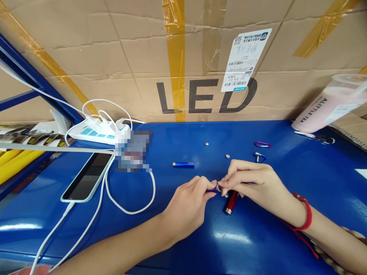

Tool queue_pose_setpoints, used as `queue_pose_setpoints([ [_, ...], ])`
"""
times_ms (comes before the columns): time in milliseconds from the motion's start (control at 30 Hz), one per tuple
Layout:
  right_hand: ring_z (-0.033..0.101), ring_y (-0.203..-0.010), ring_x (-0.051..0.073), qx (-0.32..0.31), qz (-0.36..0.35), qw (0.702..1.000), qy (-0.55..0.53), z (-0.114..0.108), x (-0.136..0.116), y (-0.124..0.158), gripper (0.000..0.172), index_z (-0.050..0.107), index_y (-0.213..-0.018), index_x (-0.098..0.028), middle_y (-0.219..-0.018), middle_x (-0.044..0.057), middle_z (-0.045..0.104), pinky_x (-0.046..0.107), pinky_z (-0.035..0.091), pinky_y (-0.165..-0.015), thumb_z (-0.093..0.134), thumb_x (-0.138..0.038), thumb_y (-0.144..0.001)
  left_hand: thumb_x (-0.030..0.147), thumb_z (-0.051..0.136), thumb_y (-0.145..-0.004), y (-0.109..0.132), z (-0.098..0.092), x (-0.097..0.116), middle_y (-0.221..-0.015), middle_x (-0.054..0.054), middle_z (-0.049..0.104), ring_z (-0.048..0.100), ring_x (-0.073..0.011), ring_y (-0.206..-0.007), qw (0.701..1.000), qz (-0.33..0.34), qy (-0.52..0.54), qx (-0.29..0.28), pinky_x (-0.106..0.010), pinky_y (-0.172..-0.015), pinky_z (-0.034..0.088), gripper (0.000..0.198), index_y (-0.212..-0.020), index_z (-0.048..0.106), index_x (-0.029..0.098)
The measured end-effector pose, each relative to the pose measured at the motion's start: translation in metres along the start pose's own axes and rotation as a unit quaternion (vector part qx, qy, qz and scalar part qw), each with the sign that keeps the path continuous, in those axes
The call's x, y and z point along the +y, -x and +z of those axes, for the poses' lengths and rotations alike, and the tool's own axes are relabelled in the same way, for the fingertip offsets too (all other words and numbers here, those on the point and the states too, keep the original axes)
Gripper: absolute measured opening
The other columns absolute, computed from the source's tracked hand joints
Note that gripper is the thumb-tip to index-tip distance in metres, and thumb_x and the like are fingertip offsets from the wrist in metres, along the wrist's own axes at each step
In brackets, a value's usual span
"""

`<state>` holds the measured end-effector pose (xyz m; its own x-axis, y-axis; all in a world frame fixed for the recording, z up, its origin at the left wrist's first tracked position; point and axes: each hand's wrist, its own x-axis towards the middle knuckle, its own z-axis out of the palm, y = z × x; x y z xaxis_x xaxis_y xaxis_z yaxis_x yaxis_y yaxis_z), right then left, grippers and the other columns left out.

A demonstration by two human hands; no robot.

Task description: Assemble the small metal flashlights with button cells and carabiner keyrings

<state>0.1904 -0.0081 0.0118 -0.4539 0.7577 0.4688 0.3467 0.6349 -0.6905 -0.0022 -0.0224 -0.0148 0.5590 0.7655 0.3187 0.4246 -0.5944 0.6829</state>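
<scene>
My left hand is closed around a slim purple metal tube, like a mini flashlight body, its end pointing right. Fingertips of my right hand pinch at that end, where a small shiny piece shows; what they hold is mostly hidden. Beneath the right fingers lies a red tube with a silver end, partly covered. A blue tube of the same kind rests further back. Two small round silver discs, like button cells, lie behind my hands: one disc and another disc.
A purple carabiner and a blue carabiner lie behind my right hand. On the left are a phone, white cables and a power strip. A pink drink cup stands back right. A large cardboard box walls off the rear.
</scene>
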Motion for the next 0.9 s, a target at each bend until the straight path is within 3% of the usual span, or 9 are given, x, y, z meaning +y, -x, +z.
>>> queue_pose_setpoints([
  [200, 0.061, -0.059, 0.009, -0.020, 0.014, 0.999, 0.042, 0.000, 0.003, 0.003, 0.021, 0.070, -0.068, -0.021, -0.069, 0.000, 0.065, 0.019, 0.048, -0.056, 0.058, -0.023, -0.086, 0.011, 0.035, -0.091, -0.002, -0.001, -0.004, -0.080, -0.006, 0.065, 0.065, -0.0190, -0.079, 0.998, 0.055, -0.033, 0.023, -0.029, -0.069, 0.053, 0.015, -0.083, 0.044, 0.019],
  [433, 0.059, -0.057, 0.006, -0.061, 0.064, 0.994, 0.059, 0.001, 0.007, 0.001, 0.015, 0.069, -0.064, -0.022, -0.067, -0.004, 0.063, 0.016, 0.041, -0.051, 0.066, -0.018, -0.078, 0.007, 0.038, -0.090, -0.006, -0.003, -0.013, -0.077, -0.003, 0.068, 0.054, -0.0149, -0.061, 0.986, 0.122, -0.115, 0.014, -0.027, -0.059, 0.045, 0.019, -0.080, 0.050, 0.018],
  [900, 0.051, -0.043, 0.006, -0.012, 0.100, 0.995, 0.009, -0.002, -0.003, -0.006, 0.022, 0.069, -0.060, -0.020, -0.060, -0.002, 0.060, 0.019, 0.043, -0.044, 0.069, -0.036, -0.075, 0.009, 0.043, -0.090, -0.007, -0.007, -0.002, -0.080, -0.004, 0.070, 0.061, -0.0137, -0.066, 0.988, 0.126, -0.042, 0.080, -0.026, -0.062, 0.048, 0.014, -0.085, 0.053, 0.018],
])
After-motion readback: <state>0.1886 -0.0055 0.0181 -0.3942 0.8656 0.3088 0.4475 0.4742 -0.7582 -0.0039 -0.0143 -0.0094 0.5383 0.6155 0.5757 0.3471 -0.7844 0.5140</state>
